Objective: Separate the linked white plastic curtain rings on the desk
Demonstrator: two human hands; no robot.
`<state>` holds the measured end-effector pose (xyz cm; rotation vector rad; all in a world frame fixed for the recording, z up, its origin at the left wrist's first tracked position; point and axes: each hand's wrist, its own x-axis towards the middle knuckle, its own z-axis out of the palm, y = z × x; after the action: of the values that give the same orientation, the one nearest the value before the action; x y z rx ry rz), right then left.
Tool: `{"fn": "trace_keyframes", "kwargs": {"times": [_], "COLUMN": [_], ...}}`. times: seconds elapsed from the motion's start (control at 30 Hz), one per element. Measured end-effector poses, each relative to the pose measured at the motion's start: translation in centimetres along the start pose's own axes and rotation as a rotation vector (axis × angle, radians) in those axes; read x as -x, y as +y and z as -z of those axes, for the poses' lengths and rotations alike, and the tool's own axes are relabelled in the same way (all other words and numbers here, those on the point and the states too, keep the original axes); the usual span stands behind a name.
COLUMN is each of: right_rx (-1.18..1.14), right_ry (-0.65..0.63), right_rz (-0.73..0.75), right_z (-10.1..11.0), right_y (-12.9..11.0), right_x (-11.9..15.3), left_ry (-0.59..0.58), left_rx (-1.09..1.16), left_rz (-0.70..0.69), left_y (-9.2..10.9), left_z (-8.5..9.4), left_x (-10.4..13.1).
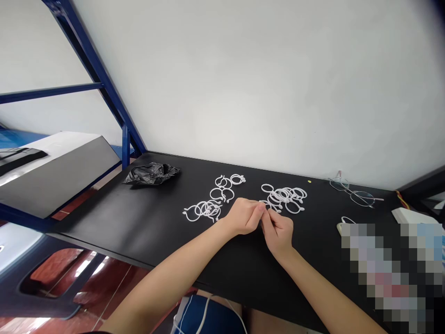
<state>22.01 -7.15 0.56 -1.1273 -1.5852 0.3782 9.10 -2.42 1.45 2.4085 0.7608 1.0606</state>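
Note:
My left hand [246, 216] and my right hand [278, 228] meet above the black table [146, 232], fingers curled and fingertips together. Whatever they pinch is mostly hidden; a bit of white shows at the fingertips. Just beyond and to the right of them lies a heap of white rings [285, 195], closed or nearly closed loops with small knobs. Left of my hands is a spread of white rings [205, 209], some with parted ends. A few more white rings [224, 182] lie behind that spread.
A crumpled black plastic bag [151, 174] lies at the back left. Eyeglasses [361, 198] rest at the back right, near a small yellow piece [309, 181]. A white object [410, 218] and a blurred-out patch are at the right. A blue metal frame [100, 74] stands left.

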Motion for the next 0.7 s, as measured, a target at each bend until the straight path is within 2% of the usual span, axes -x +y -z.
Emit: {"fn": "trace_keyframes", "kwargs": {"times": [0.1, 0.2, 0.3, 0.37, 0.5, 0.6, 0.7], "right_rx": [-0.034, -0.153, -0.343, -0.446, -0.527, -0.545, -0.581], "right_ry": [-0.002, 0.051, 0.153, 0.201, 0.245, 0.263, 0.278], "right_rz": [-0.048, -0.204, -0.401, -0.487, -0.583, -0.645, -0.723], "right_z": [0.0, 0.0, -0.1, -0.1, -0.2, -0.1, -0.1], "right_y": [-0.2, -0.4, -0.4, -0.3, -0.2, -0.1, 0.2], "right_x": [-0.1, -0.6, -1.2, -1.7, -2.3, -2.5, -2.6], "left_ry": [0.012, 0.129, 0.285, 0.322, 0.31, 0.325, 0.326], "left_rx": [0.031, 0.11, 0.23, 0.359, 0.677, 0.789, 0.787], "left_rz": [0.012, 0.104, 0.327, 0.521, 0.818, 0.899, 0.925], "left_y": [-0.1, -0.3, -1.1, -2.0, -3.2, -3.2, -2.8], "left_z": [0.0, 0.0, -0.3, -0.6, -0.7, -0.3, 0.0], "left_x": [0.1, -0.2, -0.7, -1.2, -1.9, -2.1, -2.1]}}
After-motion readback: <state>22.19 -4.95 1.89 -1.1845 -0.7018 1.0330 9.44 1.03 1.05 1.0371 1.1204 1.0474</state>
